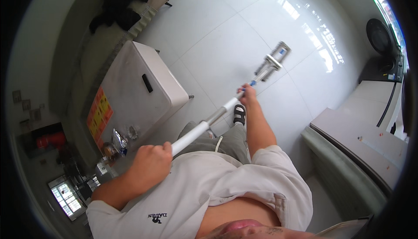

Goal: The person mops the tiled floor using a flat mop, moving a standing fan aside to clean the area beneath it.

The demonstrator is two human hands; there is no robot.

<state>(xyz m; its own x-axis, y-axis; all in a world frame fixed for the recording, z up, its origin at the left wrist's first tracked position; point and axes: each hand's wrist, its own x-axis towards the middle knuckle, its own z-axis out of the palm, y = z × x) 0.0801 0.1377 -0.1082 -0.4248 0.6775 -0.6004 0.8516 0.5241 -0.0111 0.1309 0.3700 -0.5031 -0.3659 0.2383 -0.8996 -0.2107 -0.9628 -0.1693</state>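
Observation:
A long-handled mop (191, 138) with a white and silver pole slants across my body. My left hand (150, 165) is wrapped round the white upper part of the pole, near my chest. Farther out, my right hand (247, 94) grips the pole close to the mop head. That mop head (273, 62) has a metal frame with blue parts and points away from me, over the tiled floor. It is slightly blurred, and whether it touches the tiles I cannot tell.
To my left stands a pale table (130, 82) with a black oblong thing (147, 83) and a foil-like package (119, 141) on it. Behind it is a sofa with dark clothing (126, 8). A grey-brown counter (357, 130) runs along the right. My sandalled foot (239, 114) is on glossy tiles (217, 52).

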